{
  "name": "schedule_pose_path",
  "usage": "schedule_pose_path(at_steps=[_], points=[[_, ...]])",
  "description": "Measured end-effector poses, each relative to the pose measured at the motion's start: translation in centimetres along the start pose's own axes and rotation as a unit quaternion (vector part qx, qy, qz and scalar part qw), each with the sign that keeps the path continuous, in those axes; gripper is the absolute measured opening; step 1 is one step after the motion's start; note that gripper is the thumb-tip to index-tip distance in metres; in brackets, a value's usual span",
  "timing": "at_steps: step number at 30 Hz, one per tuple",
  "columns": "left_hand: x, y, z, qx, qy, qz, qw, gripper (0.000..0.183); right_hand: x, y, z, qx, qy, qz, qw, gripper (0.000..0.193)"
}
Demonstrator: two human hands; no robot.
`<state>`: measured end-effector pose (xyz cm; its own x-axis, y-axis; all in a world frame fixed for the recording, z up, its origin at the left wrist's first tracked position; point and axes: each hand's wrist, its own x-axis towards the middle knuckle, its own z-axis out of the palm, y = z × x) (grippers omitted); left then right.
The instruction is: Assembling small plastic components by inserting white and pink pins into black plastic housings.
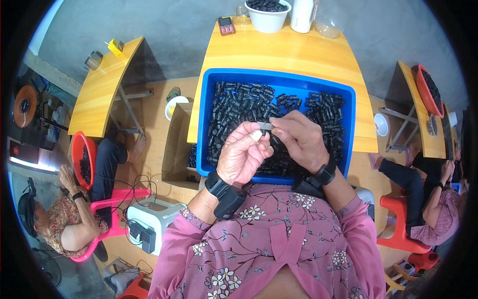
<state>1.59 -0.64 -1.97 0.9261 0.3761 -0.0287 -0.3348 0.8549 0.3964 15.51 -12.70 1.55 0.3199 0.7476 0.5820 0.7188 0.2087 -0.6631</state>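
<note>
Both my hands meet above a blue tray (278, 74) filled with small black cylindrical plastic parts (239, 99). My left hand (241, 157) is closed in a pinch, palm partly turned up, with a pale covering on its thumb tip. A small black piece, mostly hidden, shows between its fingertips. My right hand (302, 138) is closed, thumb and forefinger pressing on a short flat grey strip (264, 126), which lies across the fingertips of my left hand. Whether the strip is a blade I cannot tell. Each wrist wears a black band.
The tray lies on a yellow wooden table (279, 52). At its far edge are a white bowl (269, 21) of black parts, a phone (226, 26) and a white bottle (301, 16). A cardboard box (174, 149) stands left. Two people sit nearby with red basins (83, 160).
</note>
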Motion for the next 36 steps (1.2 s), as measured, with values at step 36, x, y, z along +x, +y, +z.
schedule_pose_path(at_steps=[36], points=[[0.0, 0.0, 0.4, -0.003, -0.024, -0.068, 0.997, 0.013, 0.1, 0.2, 0.1, 0.227, -0.015, 0.196, 0.954, 0.017]])
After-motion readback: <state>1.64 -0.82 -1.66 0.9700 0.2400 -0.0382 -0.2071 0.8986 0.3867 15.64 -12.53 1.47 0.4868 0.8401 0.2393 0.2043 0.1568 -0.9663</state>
